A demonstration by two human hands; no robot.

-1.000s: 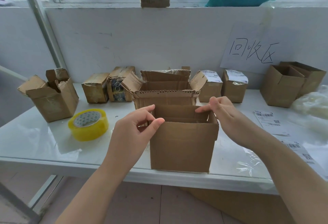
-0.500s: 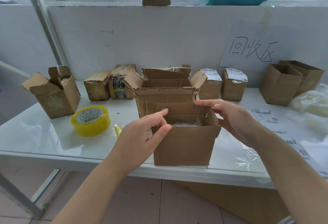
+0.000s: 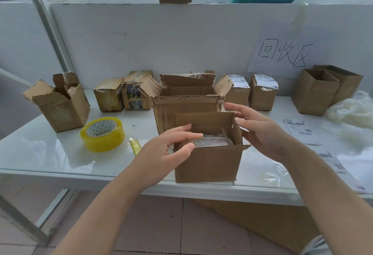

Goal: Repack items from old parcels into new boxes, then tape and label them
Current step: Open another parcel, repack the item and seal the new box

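Note:
A small open cardboard box (image 3: 210, 163) stands at the front edge of the white table (image 3: 50, 149). Inside it lies a clear plastic item (image 3: 214, 141). Behind it stands a larger opened old parcel (image 3: 187, 105) with torn flaps. My left hand (image 3: 167, 153) hovers at the small box's left rim, fingers relaxed and spread, holding nothing. My right hand (image 3: 260, 129) is by the box's right flap, fingers loosely extended, with nothing in it. A yellow tape roll (image 3: 103, 134) lies left of the boxes, and a small yellow cutter (image 3: 135, 146) lies beside it.
Old parcels line the wall: an opened box (image 3: 60, 109) at left, two taped boxes (image 3: 121, 95), two labelled boxes (image 3: 252, 93). Empty boxes (image 3: 323, 91) stand at right under a handwritten sign (image 3: 282, 52). Shipping labels (image 3: 298, 131) and crumpled plastic (image 3: 351, 113) lie at right.
Both hands have let go of the small box's top edges and drawn slightly apart. The box's right flap now stands out and the clear item inside shows.

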